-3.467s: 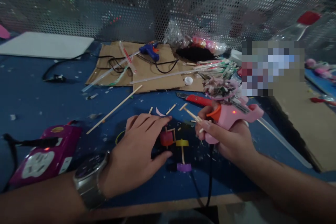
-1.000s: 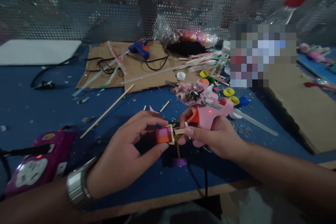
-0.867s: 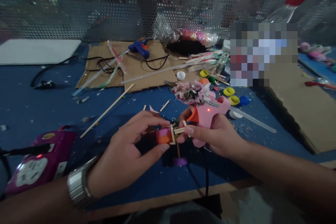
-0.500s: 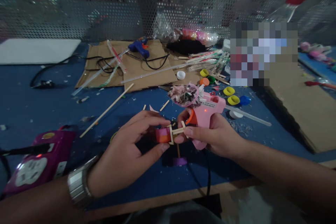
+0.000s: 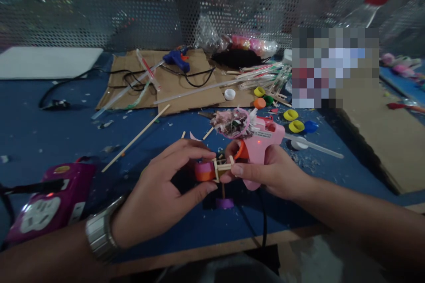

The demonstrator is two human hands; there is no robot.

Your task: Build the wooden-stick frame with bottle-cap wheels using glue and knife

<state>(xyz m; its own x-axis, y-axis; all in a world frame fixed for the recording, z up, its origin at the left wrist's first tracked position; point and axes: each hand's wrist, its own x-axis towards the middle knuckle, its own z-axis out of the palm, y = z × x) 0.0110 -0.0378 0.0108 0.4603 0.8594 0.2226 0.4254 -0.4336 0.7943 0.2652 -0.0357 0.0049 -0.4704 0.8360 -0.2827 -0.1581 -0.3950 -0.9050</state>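
Between the fingertips of my left hand [image 5: 161, 181] is a small frame of wooden sticks [image 5: 224, 167]. A purple-and-orange bottle cap piece [image 5: 204, 172] sits at the frame's left side, inside the curl of that hand. Below the frame, a thin stick leads down to a purple cap [image 5: 225, 203]. My right hand [image 5: 277, 170] is wrapped round a pink hot glue gun [image 5: 257, 150] with an orange trigger. Its thumb and a fingertip also touch the frame's right end. Lumpy residue covers the gun's nozzle end, and a clear glue stick [image 5: 318, 147] juts from its back.
A long wooden stick [image 5: 136, 138] and a purple power box [image 5: 49, 203] lie left. Behind are cardboard [image 5: 186, 93], a blue glue gun [image 5: 177, 59], and wrapped sticks [image 5: 259, 77]. Several bottle caps [image 5: 291, 115] lie right, before a large cardboard piece [image 5: 381, 128]. A perforated metal screen [image 5: 149, 9] stands behind.
The stick frame has turned slightly between my hands, and its crosspiece at the right end stands straighter. The purple cap below has shifted a little left. Both hands keep their holds.
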